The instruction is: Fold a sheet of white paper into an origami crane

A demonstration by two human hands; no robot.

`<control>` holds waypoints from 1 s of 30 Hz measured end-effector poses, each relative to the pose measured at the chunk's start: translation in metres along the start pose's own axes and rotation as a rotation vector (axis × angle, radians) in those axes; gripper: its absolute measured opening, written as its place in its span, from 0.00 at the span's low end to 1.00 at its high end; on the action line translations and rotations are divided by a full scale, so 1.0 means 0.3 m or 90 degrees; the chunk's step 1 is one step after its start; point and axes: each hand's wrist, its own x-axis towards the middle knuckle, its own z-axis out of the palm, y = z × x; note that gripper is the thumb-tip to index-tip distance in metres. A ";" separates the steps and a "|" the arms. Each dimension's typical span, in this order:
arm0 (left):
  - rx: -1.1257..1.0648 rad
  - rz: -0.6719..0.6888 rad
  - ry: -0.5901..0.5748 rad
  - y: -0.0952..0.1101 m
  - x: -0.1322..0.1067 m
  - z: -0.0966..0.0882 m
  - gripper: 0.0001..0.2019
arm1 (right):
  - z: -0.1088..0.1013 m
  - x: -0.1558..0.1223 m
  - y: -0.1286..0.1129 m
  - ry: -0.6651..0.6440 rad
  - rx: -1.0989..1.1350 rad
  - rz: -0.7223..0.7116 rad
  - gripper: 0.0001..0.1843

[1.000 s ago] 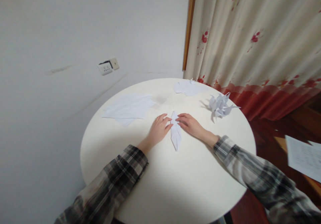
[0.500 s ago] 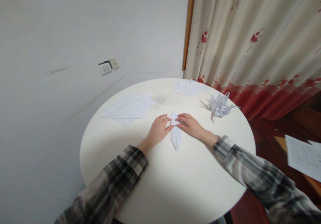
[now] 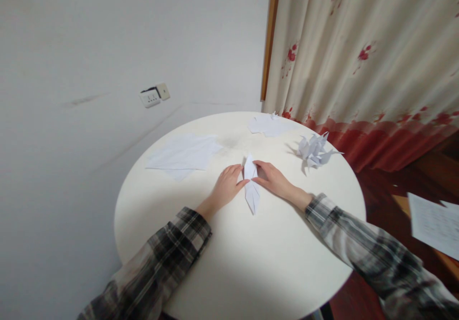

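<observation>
Near the middle of the round white table (image 3: 236, 272), a narrow folded paper (image 3: 252, 194) lies with one point toward the near side and the other toward the far side. At its left edge the left hand (image 3: 228, 184) holds it with thumb and fingers, the thumb by the paper's middle. On its right edge the right hand (image 3: 274, 179) grips likewise, forefinger farther away than thumb. Flat paper sheets (image 3: 182, 154) lie to the left, another sheet (image 3: 267, 125) toward the far edge, and pointed paper shapes (image 3: 315, 153) cluster at right.
</observation>
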 end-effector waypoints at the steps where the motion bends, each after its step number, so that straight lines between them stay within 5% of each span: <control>1: -0.023 0.003 0.000 0.001 0.001 0.000 0.21 | 0.001 -0.001 0.001 0.000 0.006 -0.006 0.27; 8: -0.214 -0.046 0.036 0.001 0.003 0.010 0.23 | 0.002 -0.007 0.001 -0.008 0.088 -0.029 0.30; 15: -0.591 -0.215 0.030 0.016 0.012 0.024 0.36 | -0.008 -0.007 -0.019 -0.003 0.170 -0.014 0.30; 22: -0.773 -0.285 0.012 0.013 0.027 0.007 0.33 | 0.031 -0.003 -0.005 0.080 0.436 0.161 0.37; 25: -0.777 -0.272 -0.015 0.014 0.026 0.000 0.26 | 0.046 0.007 0.007 0.038 0.558 0.243 0.31; 30: -0.763 -0.253 -0.058 0.018 0.022 0.004 0.22 | 0.042 0.011 0.008 -0.036 0.591 0.256 0.16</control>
